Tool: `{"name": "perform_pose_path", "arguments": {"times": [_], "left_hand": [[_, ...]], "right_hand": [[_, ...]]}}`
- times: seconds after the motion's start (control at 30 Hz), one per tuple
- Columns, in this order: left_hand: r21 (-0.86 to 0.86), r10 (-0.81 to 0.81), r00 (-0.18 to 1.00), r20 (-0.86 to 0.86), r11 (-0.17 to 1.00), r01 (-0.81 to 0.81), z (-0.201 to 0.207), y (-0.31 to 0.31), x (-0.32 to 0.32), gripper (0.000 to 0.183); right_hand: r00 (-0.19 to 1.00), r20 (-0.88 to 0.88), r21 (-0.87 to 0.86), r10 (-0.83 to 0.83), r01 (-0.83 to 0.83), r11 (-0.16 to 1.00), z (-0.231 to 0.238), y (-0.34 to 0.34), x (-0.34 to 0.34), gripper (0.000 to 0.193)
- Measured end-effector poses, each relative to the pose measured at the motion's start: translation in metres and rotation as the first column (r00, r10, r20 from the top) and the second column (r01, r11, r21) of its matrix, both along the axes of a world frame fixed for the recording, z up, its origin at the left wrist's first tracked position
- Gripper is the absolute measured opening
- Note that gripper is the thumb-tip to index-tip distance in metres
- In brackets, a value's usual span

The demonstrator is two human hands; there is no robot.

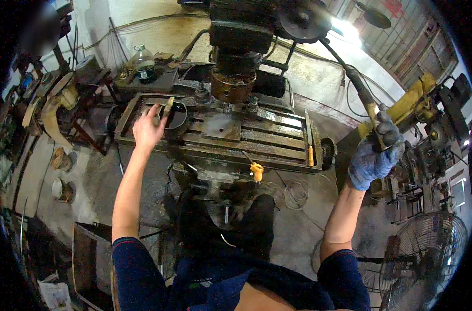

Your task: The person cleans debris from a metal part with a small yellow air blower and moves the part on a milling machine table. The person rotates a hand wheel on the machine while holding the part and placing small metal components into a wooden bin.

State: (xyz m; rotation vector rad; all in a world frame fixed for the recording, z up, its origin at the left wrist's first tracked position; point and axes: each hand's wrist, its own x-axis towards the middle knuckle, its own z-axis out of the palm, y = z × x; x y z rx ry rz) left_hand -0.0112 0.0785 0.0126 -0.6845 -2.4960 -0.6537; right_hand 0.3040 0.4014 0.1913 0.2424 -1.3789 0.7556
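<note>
**Gloved right hand on a lever, bare left hand at a brush and pot**

Below the left hand (149, 127), close to the body, stands an open box (85, 259); below the right hand (376, 155) is a caged fan (427, 259). Between the hands, an orange piece (256, 172) sits at the front edge of the machine table (210, 152).

The right hand, in a grey-blue glove, is raised beyond the table's right end, its fingers closed around the end of the lever (370, 98). The left hand is half open over the table's left end, fingers curled beside the brush (169, 103); I cannot tell whether they have hold of it. The brush slants up out of the round pot (182, 124), which stands just right of that hand.

Between the hands, on the slotted table, is a flat plate (221, 128). An orange-handled rod (311, 155) lies nearer the right hand. Farther off, the spindle (233, 85) hangs above the plate. Beyond the left hand stands a clear bottle (144, 65) with dark liquid, before a pale wall (158, 33).
</note>
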Motion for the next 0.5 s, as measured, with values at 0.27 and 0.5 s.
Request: {"name": "perform_pose_path", "arguments": {"times": [0.27, 0.5], "left_hand": [[-0.133, -0.132, 0.976, 0.173, 0.979, 0.155, -0.021, -0.023, -0.007, 0.043], [-0.025, -0.209, 0.977, 0.048, 0.977, 0.210, -0.021, -0.023, -0.005, 0.023]], "right_hand": [[0.998, 0.023, -0.060, 0.054, -0.052, 0.997, 0.008, -0.002, 0.005, 0.029], [0.994, 0.004, -0.011, 0.105, -0.105, 0.994, 0.009, 0.020, 0.012, 0.033]]}}
